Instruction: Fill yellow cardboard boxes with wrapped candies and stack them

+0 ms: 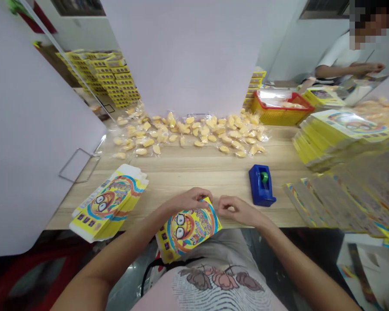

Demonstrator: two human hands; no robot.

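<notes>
My left hand (196,199) holds a yellow printed box (189,231) by its upper end, fingers closed at its top edge. The box lies tilted over the table's front edge, against my lap, with its cartoon face upward. Just right of the box's top end is my right hand (232,208), its fingers curled together; whether something small is between them cannot be made out. A blue tape dispenser (261,185) stands to the right of my right hand. On the left lies a small stack of flat yellow boxes (110,203).
Wrapped yellow pieces (201,131) are spread along the back of the wooden table (181,172). Stacked yellow boxes (327,134) fill the right side, near a red and yellow basket (283,114). White panels stand behind and left. A person (340,60) works at the back right.
</notes>
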